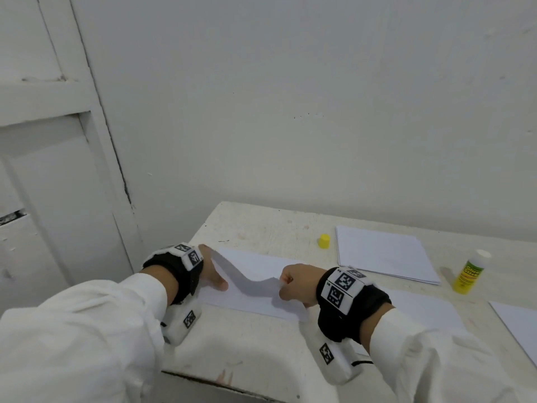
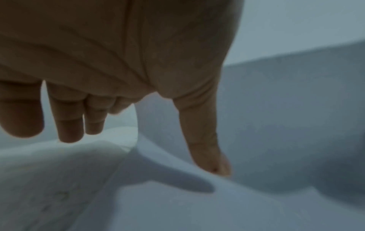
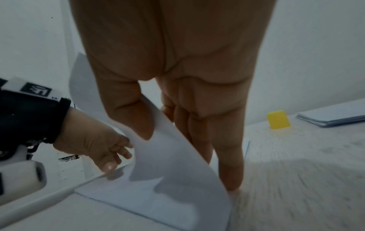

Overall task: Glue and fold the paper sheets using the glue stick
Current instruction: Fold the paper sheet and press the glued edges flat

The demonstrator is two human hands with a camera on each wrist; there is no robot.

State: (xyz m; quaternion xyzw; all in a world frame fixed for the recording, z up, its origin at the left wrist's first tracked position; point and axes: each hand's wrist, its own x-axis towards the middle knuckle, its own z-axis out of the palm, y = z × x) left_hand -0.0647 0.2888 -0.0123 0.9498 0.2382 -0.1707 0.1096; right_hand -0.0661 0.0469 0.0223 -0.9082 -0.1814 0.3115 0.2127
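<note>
Left hand: the left hand lies at the left end of the paper sheet, fingers straight and loose, thumb tip down on the paper; it grips nothing.
Sheet: the white paper sheet lies on the near part of the table, between the two hands, its far half lifted off the lower half in a curve.
Right hand: the right hand pinches the lifted edge of the sheet, thumb on one face and curled fingers behind the other.
Cap: a yellow cap stands on the table beyond the right hand, just left of the paper stack; what it holds, if anything, cannot be seen.
Stack: flat white sheets, squared up, at the back right of the table.
Glue stick: the glue stick stands upright right of the stack, uncapped, white glue showing at the top of its yellow tube.
Far right: another white sheet lies at the table's right edge, partly out of view.
</note>
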